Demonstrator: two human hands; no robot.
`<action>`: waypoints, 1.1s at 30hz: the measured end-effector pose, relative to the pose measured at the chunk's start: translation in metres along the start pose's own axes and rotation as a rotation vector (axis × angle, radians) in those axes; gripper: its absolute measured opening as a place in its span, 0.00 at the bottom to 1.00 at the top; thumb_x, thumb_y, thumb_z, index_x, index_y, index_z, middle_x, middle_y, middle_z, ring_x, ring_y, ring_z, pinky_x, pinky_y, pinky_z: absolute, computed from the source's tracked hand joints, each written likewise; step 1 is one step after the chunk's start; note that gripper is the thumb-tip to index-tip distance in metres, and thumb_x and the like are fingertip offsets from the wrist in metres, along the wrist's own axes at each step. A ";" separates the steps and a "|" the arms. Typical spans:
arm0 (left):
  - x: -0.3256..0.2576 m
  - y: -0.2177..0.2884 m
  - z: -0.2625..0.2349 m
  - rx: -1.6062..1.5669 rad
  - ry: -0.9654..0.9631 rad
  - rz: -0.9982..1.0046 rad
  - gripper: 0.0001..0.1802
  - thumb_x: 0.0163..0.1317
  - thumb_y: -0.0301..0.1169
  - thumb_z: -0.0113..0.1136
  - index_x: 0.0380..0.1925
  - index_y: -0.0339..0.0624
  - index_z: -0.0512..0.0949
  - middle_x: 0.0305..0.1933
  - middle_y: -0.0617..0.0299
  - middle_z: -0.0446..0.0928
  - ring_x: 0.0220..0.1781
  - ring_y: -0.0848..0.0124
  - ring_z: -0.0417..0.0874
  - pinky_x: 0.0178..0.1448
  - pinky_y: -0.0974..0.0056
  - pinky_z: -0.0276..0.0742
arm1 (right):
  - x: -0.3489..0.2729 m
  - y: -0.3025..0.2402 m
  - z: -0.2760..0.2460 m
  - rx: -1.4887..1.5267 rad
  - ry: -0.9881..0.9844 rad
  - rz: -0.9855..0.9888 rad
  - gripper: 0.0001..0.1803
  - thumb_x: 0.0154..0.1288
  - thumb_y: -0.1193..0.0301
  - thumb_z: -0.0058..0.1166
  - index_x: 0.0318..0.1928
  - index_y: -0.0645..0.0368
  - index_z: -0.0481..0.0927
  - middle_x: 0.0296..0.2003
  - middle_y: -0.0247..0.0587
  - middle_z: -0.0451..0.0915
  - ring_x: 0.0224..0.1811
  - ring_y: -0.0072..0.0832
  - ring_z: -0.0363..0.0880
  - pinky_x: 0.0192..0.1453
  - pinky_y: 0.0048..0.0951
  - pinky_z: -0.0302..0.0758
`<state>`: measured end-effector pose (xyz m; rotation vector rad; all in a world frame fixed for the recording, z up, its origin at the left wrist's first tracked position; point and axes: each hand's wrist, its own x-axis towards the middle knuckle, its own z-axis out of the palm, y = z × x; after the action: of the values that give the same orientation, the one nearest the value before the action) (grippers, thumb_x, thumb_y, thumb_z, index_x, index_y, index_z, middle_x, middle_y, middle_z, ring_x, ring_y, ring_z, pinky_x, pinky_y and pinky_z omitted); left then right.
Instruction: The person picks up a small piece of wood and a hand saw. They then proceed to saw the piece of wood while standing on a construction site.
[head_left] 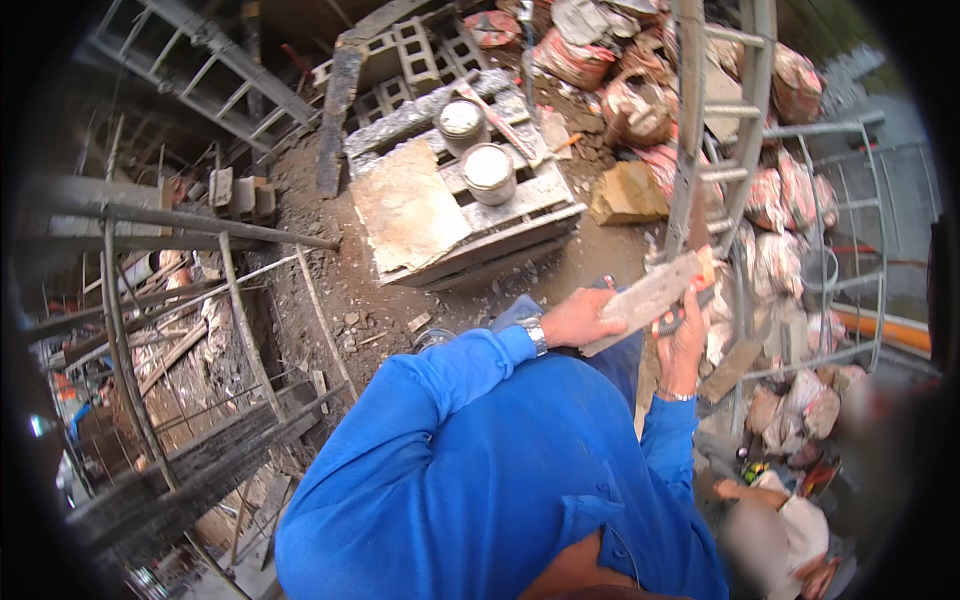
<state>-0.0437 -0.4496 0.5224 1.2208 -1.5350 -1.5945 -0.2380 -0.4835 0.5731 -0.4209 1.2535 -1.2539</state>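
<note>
My left hand [580,318], with a metal watch at the wrist, grips the near left end of a short, flat grey board [642,303]. The board slants up to the right in front of my body. Close by on the right, my right hand [682,340] is closed around a tool with a black and orange handle [668,322]. Part of this tool lies hidden behind the board and my fingers, so I cannot make out its kind. An orange patch shows at the board's far end.
A ladder [722,110] stands just beyond my hands. Ahead, two buckets [489,172] rest on a pallet [520,215] beside a flat sheet [408,205]. Filled sacks [640,105] pile up behind. Metal railings [220,225] run at left. Another person [775,530] is low at right.
</note>
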 end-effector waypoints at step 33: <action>-0.006 -0.006 -0.028 0.333 0.131 0.059 0.19 0.65 0.45 0.62 0.44 0.41 0.77 0.34 0.39 0.81 0.39 0.41 0.84 0.43 0.42 0.78 | 0.037 0.026 0.006 0.017 0.039 0.050 0.13 0.74 0.73 0.52 0.55 0.63 0.71 0.37 0.42 0.82 0.33 0.31 0.84 0.31 0.29 0.81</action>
<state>-0.0148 -0.4553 0.5204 1.4104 -1.7806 -1.2263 -0.2277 -0.5085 0.5366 -0.3531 1.2779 -1.2347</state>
